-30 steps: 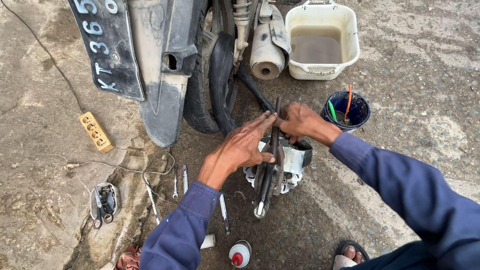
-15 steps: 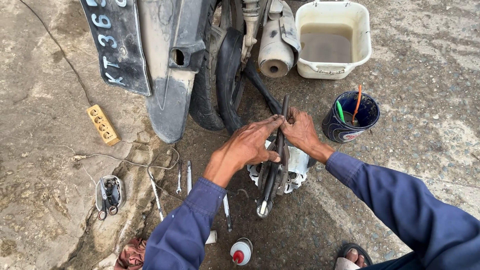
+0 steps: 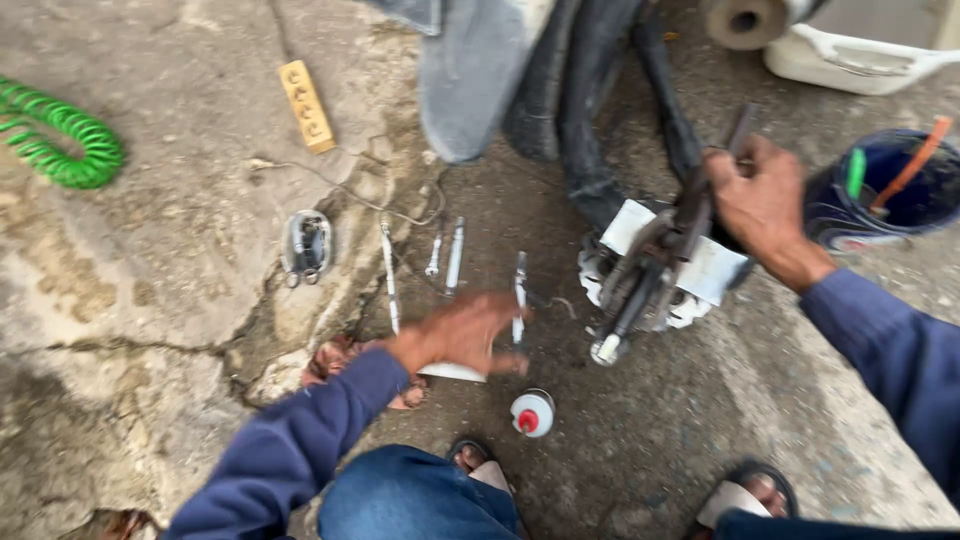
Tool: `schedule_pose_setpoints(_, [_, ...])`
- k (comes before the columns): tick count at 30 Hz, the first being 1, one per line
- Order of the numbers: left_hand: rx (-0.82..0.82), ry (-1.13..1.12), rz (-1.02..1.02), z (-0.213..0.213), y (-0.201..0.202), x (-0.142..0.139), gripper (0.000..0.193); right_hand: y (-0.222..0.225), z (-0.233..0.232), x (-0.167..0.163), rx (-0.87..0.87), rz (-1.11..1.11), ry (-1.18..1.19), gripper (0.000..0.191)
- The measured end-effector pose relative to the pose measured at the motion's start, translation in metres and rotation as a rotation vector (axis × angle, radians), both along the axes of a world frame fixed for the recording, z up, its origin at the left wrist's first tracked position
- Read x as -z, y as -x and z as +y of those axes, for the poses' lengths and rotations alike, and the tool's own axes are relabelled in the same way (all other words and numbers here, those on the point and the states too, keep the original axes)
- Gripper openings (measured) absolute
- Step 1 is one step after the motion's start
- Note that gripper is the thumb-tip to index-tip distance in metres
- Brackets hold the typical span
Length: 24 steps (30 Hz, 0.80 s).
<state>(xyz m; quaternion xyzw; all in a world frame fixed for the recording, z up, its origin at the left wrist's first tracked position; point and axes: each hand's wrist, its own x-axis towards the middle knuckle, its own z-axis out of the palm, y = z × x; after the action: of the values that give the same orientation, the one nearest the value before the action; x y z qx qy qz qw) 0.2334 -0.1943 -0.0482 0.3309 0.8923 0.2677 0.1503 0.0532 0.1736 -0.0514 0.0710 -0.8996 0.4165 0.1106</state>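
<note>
Ground: rough, cracked concrete [image 3: 150, 300], grey and stained, outdoors; the person squats on it, both feet in sandals.
Behind: the rear wheel [image 3: 590, 100] and grey mudguard [image 3: 475, 75] of a motorbike stand at the top of the view.
Left hand: the left hand [image 3: 462, 333] is low over the ground, fingers spread open, holding nothing; it is blurred. It hovers just over a white flat piece [image 3: 452, 372] and beside a screwdriver-like tool [image 3: 520, 295].
Right hand: the right hand [image 3: 765, 205] is closed around the upper end of a dark bundle of rods [image 3: 650, 275], which leans over a white-wrapped metal part [image 3: 700, 265] next to the wheel.
Change: half a second ago both hands were on the bundle; now the left one has left it and gone down to the tools. The camera also turned left, so a green coiled hose [image 3: 60, 135] comes into view.
Count: about four thin tools lying in a row, one small metal bowl [image 3: 307, 245], one yellow block [image 3: 306, 105], one white bottle with red cap [image 3: 532, 412], one blue bucket [image 3: 890, 190], one white tub [image 3: 860, 55].
</note>
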Motion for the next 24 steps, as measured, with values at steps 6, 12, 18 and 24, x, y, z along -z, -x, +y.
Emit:
schedule_pose_setpoints(6, [-0.062, -0.012, -0.241, -0.005, -0.092, 0.102, 0.115, 0.001, -0.002, 0.003, 0.054, -0.054, -0.216, 0.049])
schedule_pose_setpoints(12, [-0.166, -0.163, -0.270, 0.006, -0.123, 0.116, 0.070, -0.009, -0.013, -0.009, 0.024, -0.044, -0.209, 0.053])
schedule_pose_setpoints(18, [-0.577, -0.217, -0.002, -0.027, -0.119, 0.092, 0.075, -0.016, -0.035, -0.004, 0.038, -0.188, -0.038, 0.047])
schedule_pose_setpoints(24, [-1.334, -0.646, 0.126, -0.148, -0.081, 0.065, 0.070, -0.007, -0.040, 0.009, 0.032, -0.155, -0.014, 0.043])
